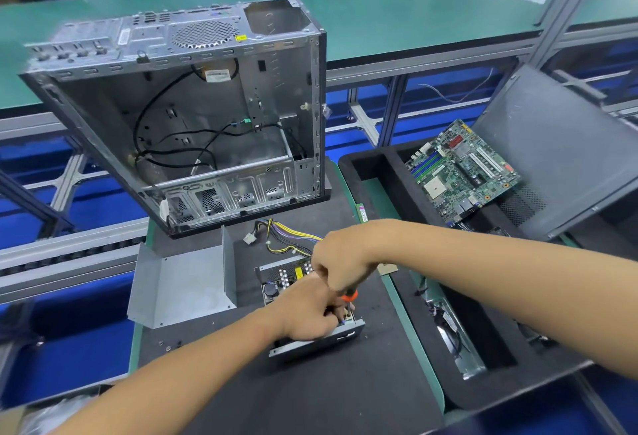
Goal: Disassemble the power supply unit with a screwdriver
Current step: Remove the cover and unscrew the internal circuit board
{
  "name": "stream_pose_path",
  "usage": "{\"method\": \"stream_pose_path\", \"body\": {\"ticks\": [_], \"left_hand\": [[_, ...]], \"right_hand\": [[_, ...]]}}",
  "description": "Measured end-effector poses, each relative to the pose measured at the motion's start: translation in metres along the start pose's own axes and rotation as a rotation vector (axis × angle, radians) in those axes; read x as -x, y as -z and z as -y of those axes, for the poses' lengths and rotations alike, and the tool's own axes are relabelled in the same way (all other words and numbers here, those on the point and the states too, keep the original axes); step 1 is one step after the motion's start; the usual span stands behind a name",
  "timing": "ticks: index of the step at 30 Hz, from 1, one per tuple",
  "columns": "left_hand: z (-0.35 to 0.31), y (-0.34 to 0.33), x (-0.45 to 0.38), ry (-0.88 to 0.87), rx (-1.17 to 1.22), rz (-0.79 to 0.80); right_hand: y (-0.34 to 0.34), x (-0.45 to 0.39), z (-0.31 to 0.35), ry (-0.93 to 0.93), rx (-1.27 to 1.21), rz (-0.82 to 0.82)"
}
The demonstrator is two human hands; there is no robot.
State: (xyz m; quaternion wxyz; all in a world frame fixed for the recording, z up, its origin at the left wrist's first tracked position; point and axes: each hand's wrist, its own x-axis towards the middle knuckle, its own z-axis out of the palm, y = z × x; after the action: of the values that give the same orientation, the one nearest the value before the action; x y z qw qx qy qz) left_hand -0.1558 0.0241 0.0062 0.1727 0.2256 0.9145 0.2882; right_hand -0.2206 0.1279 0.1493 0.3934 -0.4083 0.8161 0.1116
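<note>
Right hand (340, 262) clenched around orange-handled screwdriver (349, 298), shaft pointing down into open grey metal power supply unit (310, 307) on black mat (310, 393). Left hand (307, 310) just below it, fingers curled on the unit's near edge. Removed grey sheet-metal cover (183, 284) lies left of both grips.

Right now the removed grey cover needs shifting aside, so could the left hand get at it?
Probably yes, once freed. The cover lies open on the mat just left of the left hand, nothing between them, but that hand is steadying the power supply.

No readable text (labels blurred).
</note>
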Motion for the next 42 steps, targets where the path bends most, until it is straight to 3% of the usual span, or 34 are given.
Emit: {"method": "stream_pose_path", "body": {"ticks": [4,6,13,22,30,34,42], "left_hand": [[0.004,-0.004,-0.001,0.034,0.045,0.015],[0.004,-0.004,-0.001,0.034,0.046,0.016],[0.001,-0.003,0.000,0.023,0.054,0.009],[-0.002,-0.003,0.004,0.021,0.009,-0.030],[-0.002,-0.001,0.001,-0.018,0.002,-0.035],[0.000,-0.001,-0.001,-0.043,0.004,-0.029],[-0.001,-0.003,0.001,-0.017,-0.025,-0.014]], "right_hand": [[-0.008,0.001,0.008,-0.138,0.015,-0.107],[-0.006,-0.002,0.012,-0.170,0.120,-0.056],[-0.002,-0.005,0.012,-0.024,0.397,0.038],[-0.014,0.010,0.016,0.134,0.643,-0.057],[-0.019,0.006,0.009,-0.110,-0.006,-0.364],[-0.022,0.005,0.006,-0.247,-0.200,-0.456],[-0.023,0.006,0.019,-0.307,-0.054,-0.296]]}}
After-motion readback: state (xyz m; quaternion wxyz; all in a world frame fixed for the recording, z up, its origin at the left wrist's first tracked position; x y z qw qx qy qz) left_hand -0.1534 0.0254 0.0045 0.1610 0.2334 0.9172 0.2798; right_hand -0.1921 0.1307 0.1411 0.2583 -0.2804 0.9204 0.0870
